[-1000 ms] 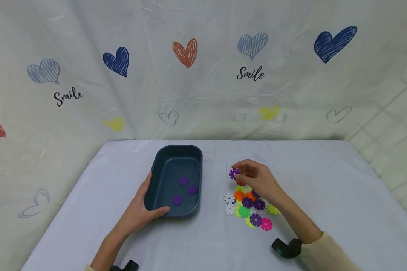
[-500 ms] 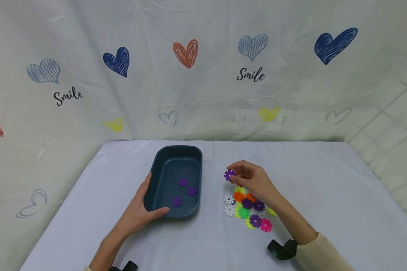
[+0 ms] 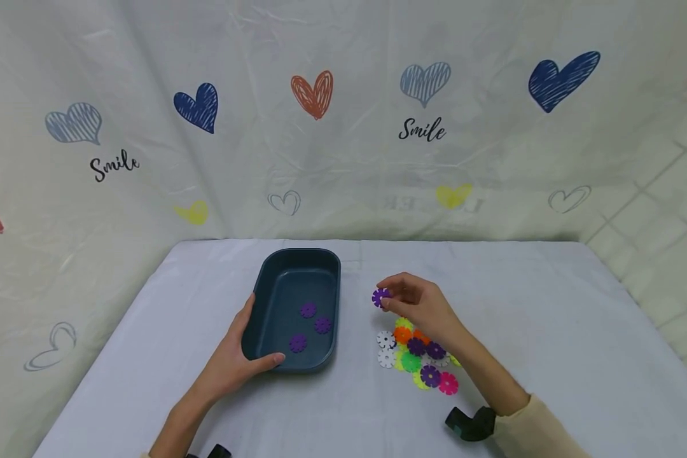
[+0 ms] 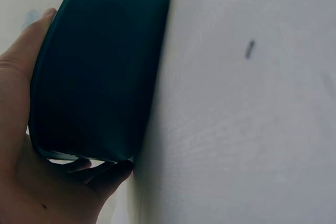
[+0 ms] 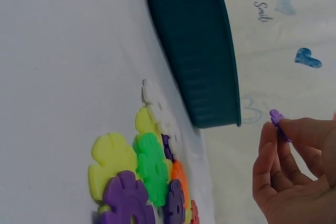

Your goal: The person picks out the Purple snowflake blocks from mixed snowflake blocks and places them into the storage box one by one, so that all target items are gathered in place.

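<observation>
On the left half of the table is a dark teal tray (image 3: 286, 286) with rounded corners. My left hand (image 3: 235, 350) grips its near left corner, the thumb over the near rim and the fingers along the left side. Inside it lie 3 purple notched plastic discs (image 3: 298, 343), shaped like flowers. Between thumb and fingertips my right hand (image 3: 420, 305) pinches another purple disc (image 5: 275, 116), held up right of the tray. Below that hand spreads a pile of similar discs, among them a green one (image 3: 411, 362), a pink one (image 3: 448, 383) and a white one (image 5: 157, 108).
A white cloth covers the table (image 3: 549, 331). Behind it hangs a pale curtain (image 3: 355, 152) printed with hearts and "Smile". Black wrist mounts (image 3: 471, 425) show at both sleeves; the right one is close to the near side of the pile.
My right hand has moved left with the pinched purple disc, away from the back of the pile and nearer the tray. The left hand stays on the tray.
</observation>
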`<action>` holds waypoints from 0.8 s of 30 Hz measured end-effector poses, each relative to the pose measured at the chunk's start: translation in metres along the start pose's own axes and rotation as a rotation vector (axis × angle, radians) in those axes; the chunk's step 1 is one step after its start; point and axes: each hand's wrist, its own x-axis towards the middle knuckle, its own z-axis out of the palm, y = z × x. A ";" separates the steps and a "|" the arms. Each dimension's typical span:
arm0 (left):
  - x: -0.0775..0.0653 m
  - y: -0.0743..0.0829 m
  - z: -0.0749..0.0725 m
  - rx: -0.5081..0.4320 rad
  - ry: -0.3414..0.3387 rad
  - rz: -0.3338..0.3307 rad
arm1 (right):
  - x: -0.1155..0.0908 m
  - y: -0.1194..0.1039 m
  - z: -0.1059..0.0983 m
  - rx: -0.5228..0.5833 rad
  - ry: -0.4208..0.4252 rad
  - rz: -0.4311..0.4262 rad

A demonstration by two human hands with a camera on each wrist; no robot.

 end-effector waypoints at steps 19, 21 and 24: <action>-0.002 0.000 -0.001 0.005 0.003 -0.016 | 0.002 -0.010 0.015 0.031 -0.061 -0.015; -0.002 0.001 -0.001 0.004 0.003 -0.014 | 0.002 -0.011 0.016 0.036 -0.066 -0.014; -0.001 0.001 -0.001 0.000 0.003 -0.006 | 0.002 -0.011 0.017 0.047 -0.077 -0.007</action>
